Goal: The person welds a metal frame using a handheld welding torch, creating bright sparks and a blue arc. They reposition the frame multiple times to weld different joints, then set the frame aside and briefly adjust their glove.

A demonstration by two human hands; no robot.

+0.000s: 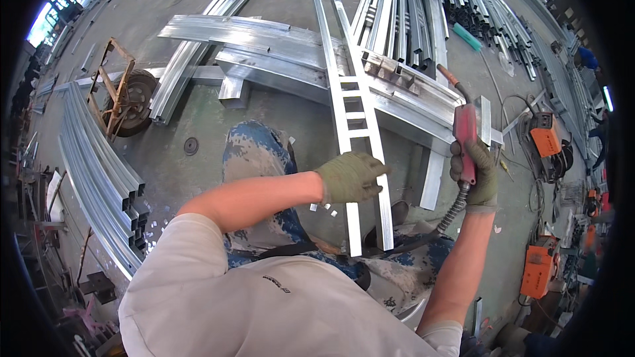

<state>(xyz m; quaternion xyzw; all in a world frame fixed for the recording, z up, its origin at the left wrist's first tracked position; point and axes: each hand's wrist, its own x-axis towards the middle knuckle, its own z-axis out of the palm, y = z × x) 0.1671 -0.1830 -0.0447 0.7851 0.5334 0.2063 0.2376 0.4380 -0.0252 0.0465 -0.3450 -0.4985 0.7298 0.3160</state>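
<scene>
A narrow ladder-like metal frame (352, 104) runs away from me, its two bright rails joined by several short crossbars. My left hand (350, 177), in a green work glove, lies across the near part of this frame. Its fingers are curled at the right rail; whatever they hold is hidden beneath the glove. On the right, my gloved right hand (481, 170) is wrapped around the red handle of a welding torch (465, 125). The torch points up and away, apart from the frame, and its spring-sleeved cable drops toward my lap.
Stacked metal beams (278, 69) lie across the floor ahead, under the frame. More steel tubes (99, 172) are piled at left, near a wheeled cart (118, 92). Two orange machines (545, 135) with trailing cables stand at right. A long bundle of tubes (403, 16) lies farther off.
</scene>
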